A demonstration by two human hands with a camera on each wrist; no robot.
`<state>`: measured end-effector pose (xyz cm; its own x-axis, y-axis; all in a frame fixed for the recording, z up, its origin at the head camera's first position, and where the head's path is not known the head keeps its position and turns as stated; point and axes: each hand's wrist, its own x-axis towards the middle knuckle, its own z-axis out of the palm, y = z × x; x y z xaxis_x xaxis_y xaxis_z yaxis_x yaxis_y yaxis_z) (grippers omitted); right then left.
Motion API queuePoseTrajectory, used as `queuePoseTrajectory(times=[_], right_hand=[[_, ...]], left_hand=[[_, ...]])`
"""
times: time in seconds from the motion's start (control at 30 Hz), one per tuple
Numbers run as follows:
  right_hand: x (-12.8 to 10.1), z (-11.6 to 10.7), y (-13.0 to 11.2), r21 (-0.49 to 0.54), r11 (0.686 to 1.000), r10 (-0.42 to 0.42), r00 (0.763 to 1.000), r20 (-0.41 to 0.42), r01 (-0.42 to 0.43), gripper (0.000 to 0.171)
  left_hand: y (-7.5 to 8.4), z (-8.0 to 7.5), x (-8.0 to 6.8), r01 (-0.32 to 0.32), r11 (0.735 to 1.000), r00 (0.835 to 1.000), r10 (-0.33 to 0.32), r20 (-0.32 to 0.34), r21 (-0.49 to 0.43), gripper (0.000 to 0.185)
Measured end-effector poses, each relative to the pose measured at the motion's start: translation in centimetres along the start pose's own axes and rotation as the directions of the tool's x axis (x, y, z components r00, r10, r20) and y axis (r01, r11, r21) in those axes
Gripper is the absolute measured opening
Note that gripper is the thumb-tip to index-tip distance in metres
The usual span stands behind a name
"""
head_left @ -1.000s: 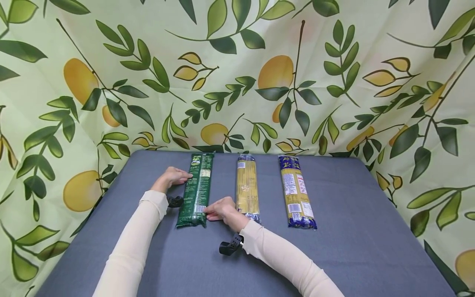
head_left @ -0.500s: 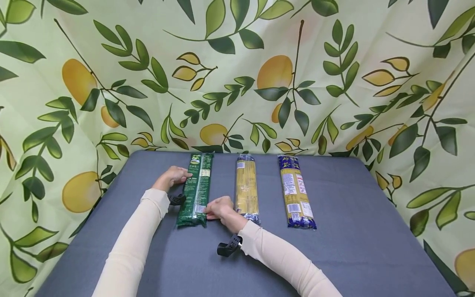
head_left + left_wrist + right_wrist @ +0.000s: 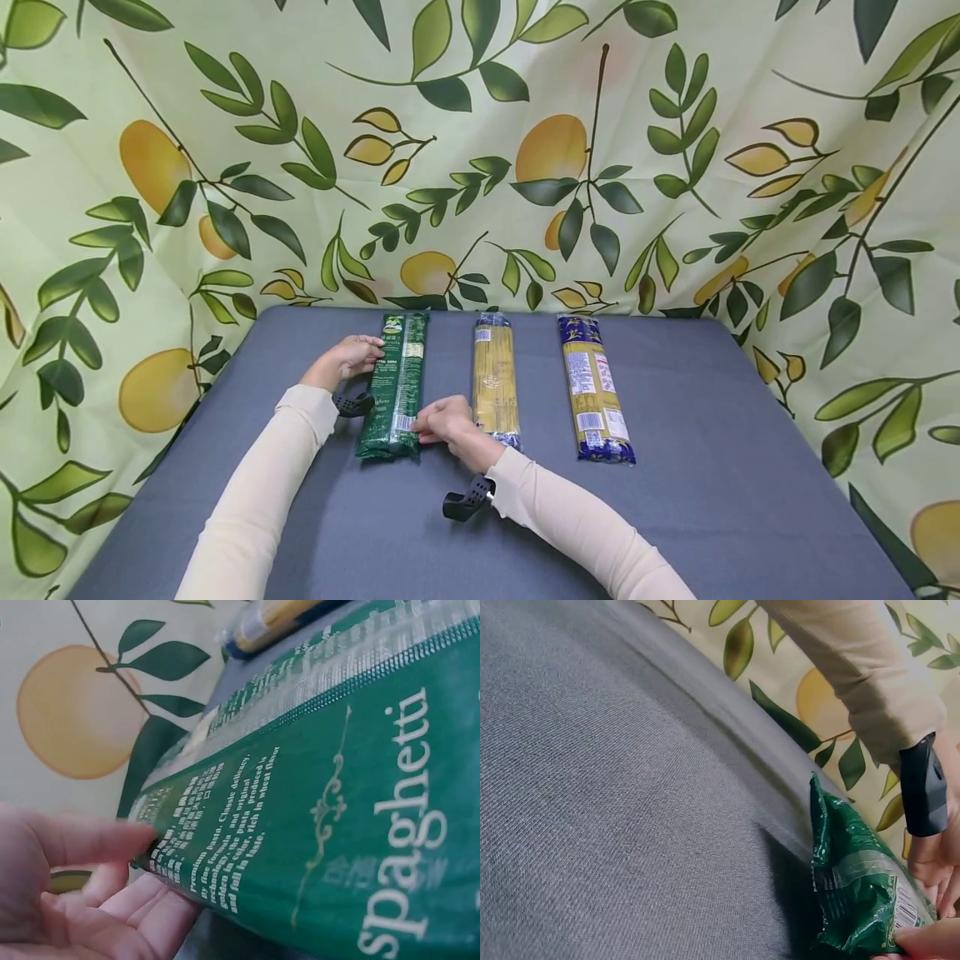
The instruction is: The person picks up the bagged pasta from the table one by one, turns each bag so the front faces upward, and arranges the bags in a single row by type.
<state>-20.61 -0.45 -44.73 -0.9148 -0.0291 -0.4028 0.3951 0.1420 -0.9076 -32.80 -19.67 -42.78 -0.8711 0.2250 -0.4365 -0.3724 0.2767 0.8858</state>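
A green packet of spaghetti (image 3: 392, 392) lies lengthwise at the left of the table. My left hand (image 3: 351, 360) pinches its left edge near the far end. In the left wrist view, the thumb is on top and the fingers reach under the edge; large "spaghetti" lettering shows on the wrapper. My right hand (image 3: 450, 423) pinches the near right corner, beside the barcode (image 3: 906, 909). That near end of the wrapper stands up crinkled in the right wrist view, with a dark shadow beside it. Some right-hand fingertips are hidden.
A clear packet of spaghetti (image 3: 495, 375) with blue ends lies right of the green one, its near end partly behind my right wrist. Farther right is a blue and yellow pasta packet (image 3: 594, 387). A leaf-and-fruit patterned cloth (image 3: 465, 167) hangs behind the grey-covered table (image 3: 720, 500).
Both hands keep hold of the green packet, which stays in nearly the same place. The head view has shifted slightly.
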Motion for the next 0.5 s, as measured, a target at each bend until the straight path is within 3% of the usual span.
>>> queuePoseTrajectory(times=[0.2,0.33,0.5], right_hand=[[-0.1,-0.2,0.1,-0.013,1.0,-0.017,1.0,-0.001,0.017,0.014],[-0.3,-0.2,0.2,-0.015,1.0,-0.027,1.0,0.006,0.027,0.014],[-0.5,-0.5,0.4,-0.007,0.999,-0.044,0.999,0.018,0.044,0.012]], left_hand=[[-0.2,0.7,0.5,0.085,0.993,0.994,-0.09,-0.068,-0.082,0.07],[-0.2,1.2,0.6,0.13,0.988,0.981,-0.14,-0.137,-0.081,0.072],[-0.1,1.2,0.2,0.086,0.993,0.987,-0.096,-0.125,-0.08,0.067]])
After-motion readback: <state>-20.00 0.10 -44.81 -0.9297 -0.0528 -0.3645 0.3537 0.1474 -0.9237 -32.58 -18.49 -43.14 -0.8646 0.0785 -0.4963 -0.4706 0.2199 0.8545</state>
